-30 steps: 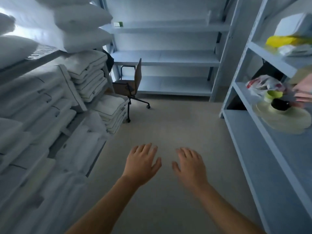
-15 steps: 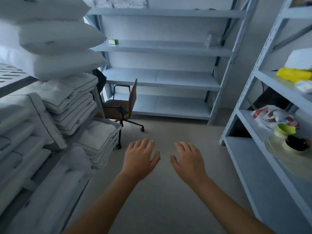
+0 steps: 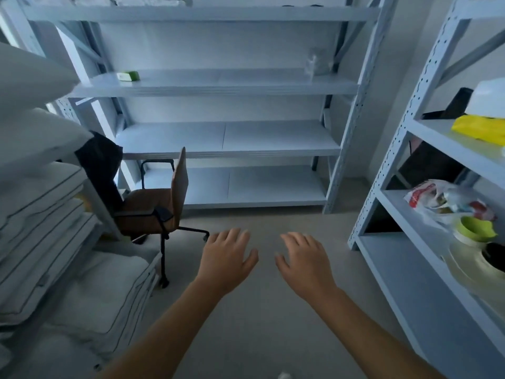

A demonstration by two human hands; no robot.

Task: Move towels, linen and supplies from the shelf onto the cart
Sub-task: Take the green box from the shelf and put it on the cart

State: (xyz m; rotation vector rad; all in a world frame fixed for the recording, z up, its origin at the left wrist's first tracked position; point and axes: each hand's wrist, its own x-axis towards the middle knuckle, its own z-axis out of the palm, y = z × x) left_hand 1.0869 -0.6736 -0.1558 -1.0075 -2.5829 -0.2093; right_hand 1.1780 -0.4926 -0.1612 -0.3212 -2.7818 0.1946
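Head view: stacked folded linen (image 3: 41,214) ran off the left edge, and white towels (image 3: 123,0) atop the far shelf (image 3: 226,83) were cut by the frame. Two hands, left hand (image 3: 226,258) and right hand (image 3: 303,261), hovered palms-down, fingers loosely spread, holding nothing. One chair (image 3: 161,209) stood between linen and far shelf; a blurred bag (image 3: 442,198) sat on the right shelf (image 3: 426,269).

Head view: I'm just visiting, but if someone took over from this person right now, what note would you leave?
Hands: left hand and right hand both open, holding nothing, out over the floor.
On the left, folded linen and pillows are stacked; supplies such as a yellow packet and a plastic bag lie on the right shelf.
Done: nothing shown as moved; no cart in view.
Left: find the cart, then load everything.
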